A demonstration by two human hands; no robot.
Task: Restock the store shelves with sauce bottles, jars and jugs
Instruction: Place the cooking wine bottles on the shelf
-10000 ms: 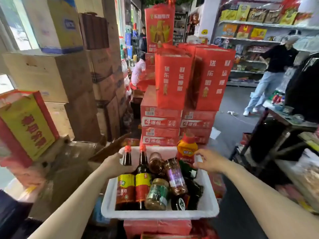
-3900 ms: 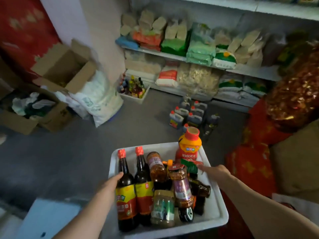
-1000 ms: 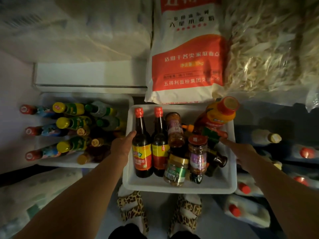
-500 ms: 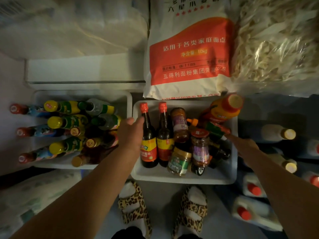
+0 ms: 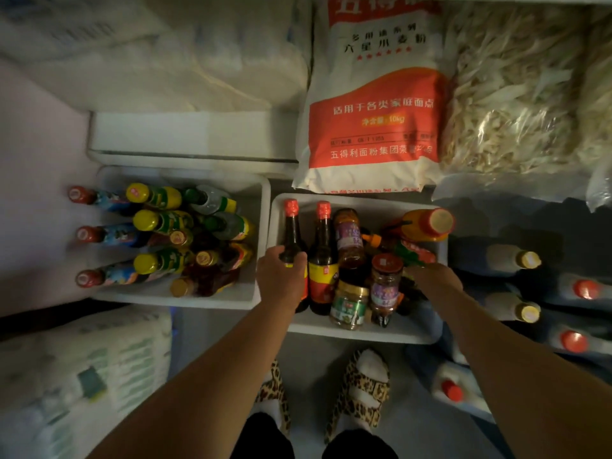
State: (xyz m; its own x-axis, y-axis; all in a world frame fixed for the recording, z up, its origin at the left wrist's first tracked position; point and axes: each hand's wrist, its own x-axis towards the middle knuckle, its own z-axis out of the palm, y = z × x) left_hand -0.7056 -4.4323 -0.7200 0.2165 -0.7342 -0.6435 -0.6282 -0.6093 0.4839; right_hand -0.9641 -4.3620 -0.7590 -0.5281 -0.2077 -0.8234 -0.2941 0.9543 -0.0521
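We grip a bottle in the tray

Our left hand (image 5: 281, 276) wraps the dark sauce bottle (image 5: 291, 233) at the white tray (image 5: 361, 334)'s left edge; our right hand (image 5: 433, 279)'s grip we cannot tell.

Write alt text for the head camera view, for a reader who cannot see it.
Seen from above, a person's left hand grips a red-capped dark sauce bottle standing in a white tray of bottles and jars on the floor, while the right hand reaches into the tray's right side. A second tray of bottles sits to its left, a flour sack behind.
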